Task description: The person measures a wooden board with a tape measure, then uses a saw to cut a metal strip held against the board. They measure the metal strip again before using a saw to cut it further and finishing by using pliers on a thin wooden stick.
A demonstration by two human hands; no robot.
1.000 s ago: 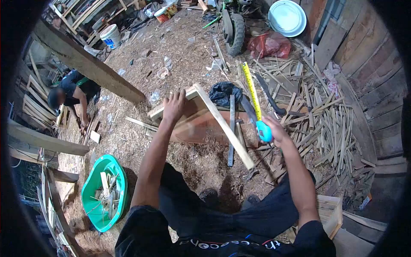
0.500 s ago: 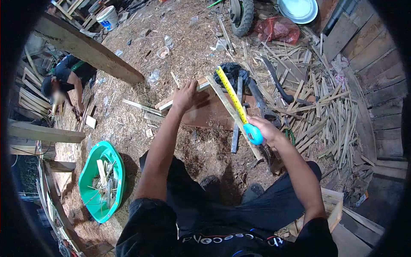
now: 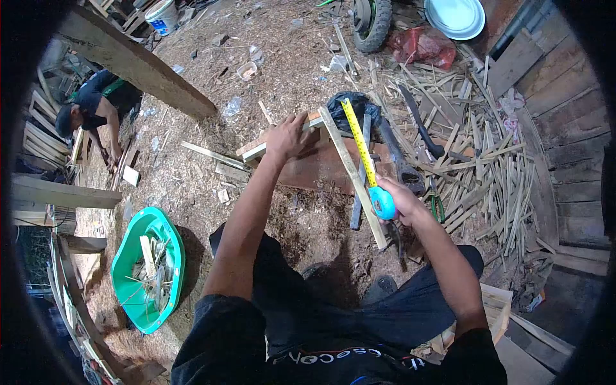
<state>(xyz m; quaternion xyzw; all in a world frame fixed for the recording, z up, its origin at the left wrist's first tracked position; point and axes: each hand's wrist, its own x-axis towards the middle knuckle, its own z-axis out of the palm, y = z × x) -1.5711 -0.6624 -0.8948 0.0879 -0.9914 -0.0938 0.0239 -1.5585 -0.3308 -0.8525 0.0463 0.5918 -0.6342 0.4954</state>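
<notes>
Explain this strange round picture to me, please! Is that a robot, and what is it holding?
No robot here: it's someone working with two bare hands. The camera sits on that person's head, looking forward and down. The right hand holds a turquoise tape measure with its yellow blade pulled out. The left hand lies over a pale wooden piece. On the ground, strewn with wood bits, lie many thin wooden sticks at the picture's right. At its left, a green tub holds wood scraps, and another person bends low.
</notes>
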